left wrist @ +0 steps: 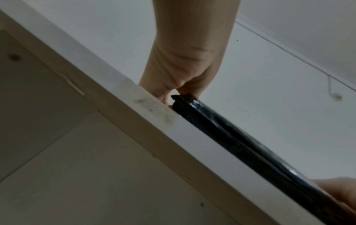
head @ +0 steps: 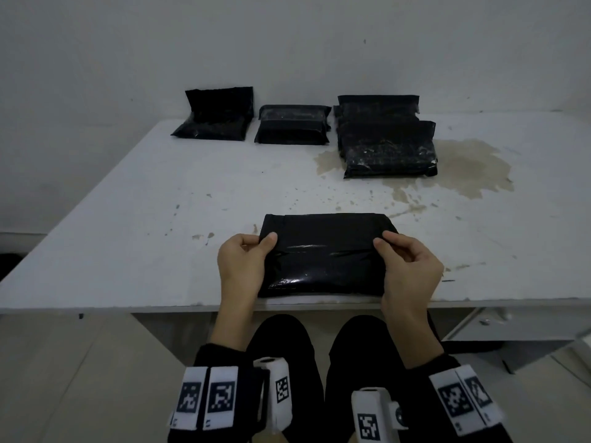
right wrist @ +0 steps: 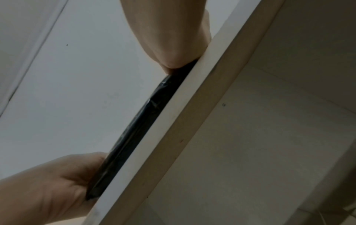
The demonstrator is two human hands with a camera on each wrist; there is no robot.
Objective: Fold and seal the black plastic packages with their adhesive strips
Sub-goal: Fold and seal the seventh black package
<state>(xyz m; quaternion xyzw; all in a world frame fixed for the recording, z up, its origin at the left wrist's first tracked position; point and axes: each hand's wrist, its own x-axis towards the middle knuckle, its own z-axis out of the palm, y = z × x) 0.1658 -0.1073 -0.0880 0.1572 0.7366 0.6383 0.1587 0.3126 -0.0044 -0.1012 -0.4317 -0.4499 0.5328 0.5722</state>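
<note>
Head view: black plastic package (head: 323, 255) at near edge of white table (head: 160, 193); left hand (head: 244, 262) and right hand (head: 407, 266) pinch its folded flap at either end. Adhesive strip indiscernible. Wrist views: package edge-on, fingertips hidden behind it.

Black plastic film on the near package (head: 323, 255), glossy, with bright streaks across the wrinkles and a smoother, duller folded flap on top. Same shiny crinkled film along its edge in the left wrist view (left wrist: 240, 137). Speckled glints on the big package (head: 388, 148) at the far right; softer sheen on the far middle package (head: 292, 124) and the far left package (head: 212, 115). Painted white tabletop (head: 128, 219), matt, chipped and scuffed, with a dull brownish stain (head: 473, 167). Pale, raw-looking board under the table's edge (right wrist: 192, 137). Matt plastered wall (head: 287, 43).
</note>
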